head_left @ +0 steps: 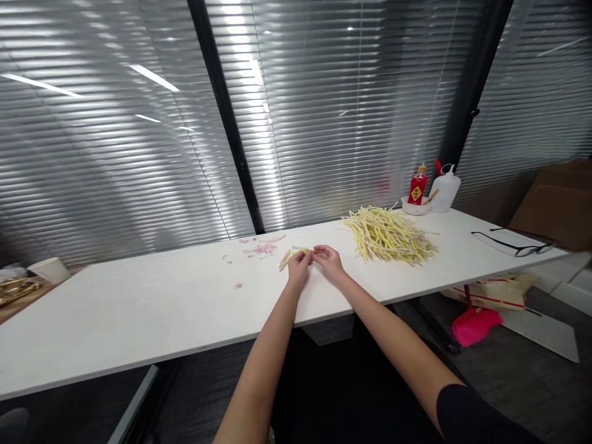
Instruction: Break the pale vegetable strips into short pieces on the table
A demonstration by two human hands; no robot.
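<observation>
Over the white table (pixel 185 308), my two hands meet near its middle. My left hand (pixel 300 266) has its fingers closed around pale yellow strips (pixel 285 259), which stick out to its left. My right hand (pixel 327 259) touches it at the fingertips, thumb and fingers pinched; what lies between them is too small to make out. A large pile of pale yellow strips (pixel 391 235) sits to the right. Small pinkish and reddish loops (pixel 263 249) lie scattered behind and left of my hands.
At the back right stand a red bottle (pixel 417 187) in a pale dish (pixel 415 208) and a white jug (pixel 446 191). Black-framed glasses (pixel 527 250) rest at the right end. A paper cup (pixel 50 269) is at far left. Blinds rise behind the table.
</observation>
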